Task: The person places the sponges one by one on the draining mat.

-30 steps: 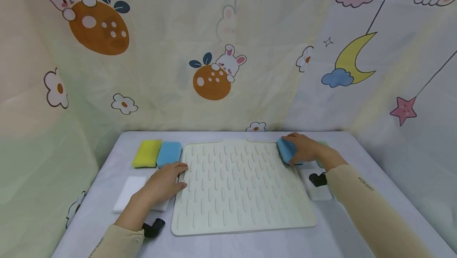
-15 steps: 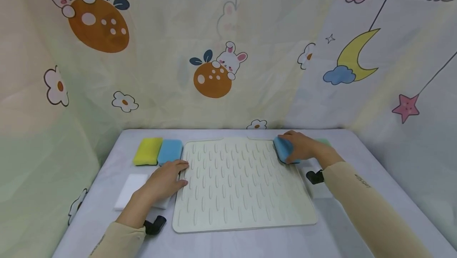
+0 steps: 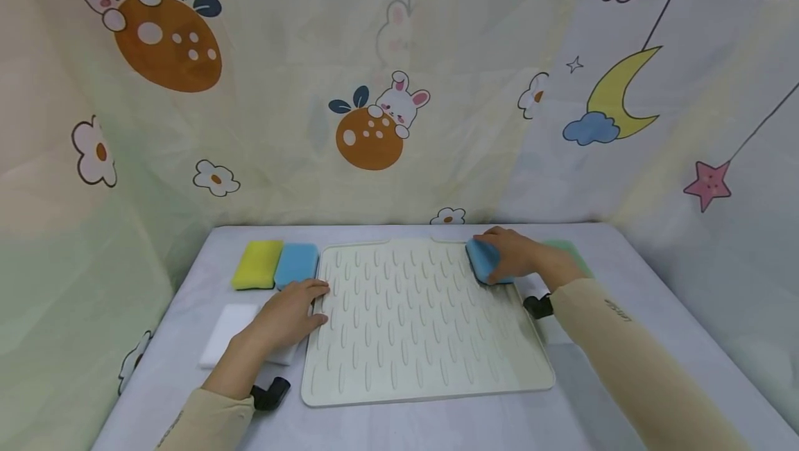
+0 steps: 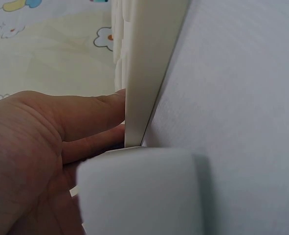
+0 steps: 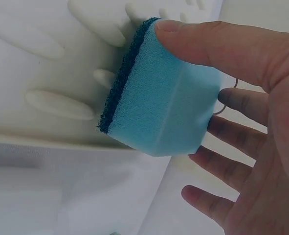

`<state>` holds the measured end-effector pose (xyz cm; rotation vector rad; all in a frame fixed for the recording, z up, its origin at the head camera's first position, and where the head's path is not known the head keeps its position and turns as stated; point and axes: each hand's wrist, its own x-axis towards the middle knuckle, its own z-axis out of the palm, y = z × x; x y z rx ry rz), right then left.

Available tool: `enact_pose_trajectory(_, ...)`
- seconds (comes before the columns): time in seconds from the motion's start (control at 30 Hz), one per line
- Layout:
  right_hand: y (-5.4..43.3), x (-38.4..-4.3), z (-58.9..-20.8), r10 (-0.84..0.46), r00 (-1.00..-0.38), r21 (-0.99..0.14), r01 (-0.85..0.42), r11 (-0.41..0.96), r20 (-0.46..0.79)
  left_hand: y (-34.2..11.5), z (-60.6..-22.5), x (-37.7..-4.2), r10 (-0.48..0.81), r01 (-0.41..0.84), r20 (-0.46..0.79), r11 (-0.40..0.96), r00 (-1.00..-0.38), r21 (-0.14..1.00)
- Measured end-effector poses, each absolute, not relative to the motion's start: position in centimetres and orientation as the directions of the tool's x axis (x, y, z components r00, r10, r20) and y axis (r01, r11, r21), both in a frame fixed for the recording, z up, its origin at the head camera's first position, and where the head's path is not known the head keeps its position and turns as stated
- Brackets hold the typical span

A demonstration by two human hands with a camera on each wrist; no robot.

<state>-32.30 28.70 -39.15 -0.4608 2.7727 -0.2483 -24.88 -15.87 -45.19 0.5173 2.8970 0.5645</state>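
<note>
A cream drying mat with rows of raised oval ribs lies mid-table. At its far right corner my right hand grips a blue scouring sponge between thumb and fingers. In the right wrist view the sponge stands with its dark scrubbing side against the ribbed surface, the thumb on its near edge. My left hand rests at the mat's left edge, fingers and thumb touching the border. The left wrist view has the left hand at the mat's side wall.
A yellow sponge and another blue sponge lie side by side left of the mat. A white block sits partly under the left forearm. Behind the right wrist shows a green piece. A patterned cloth hangs beyond the table.
My right hand has slid the blue sponge leftward along the mat's far right corner, exposing more of the green piece. The left hand stays at the mat's edge.
</note>
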Motion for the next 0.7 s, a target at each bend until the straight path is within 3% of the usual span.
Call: enact_pose_trajectory(0.7,27.63,-32.73,-39.65,-0.32,-0.897,-0.201,-0.268,0.942,-0.303,-15.95,-45.36,-25.0,0.346,0.288,-0.082,0.872,-0.935,0.394)
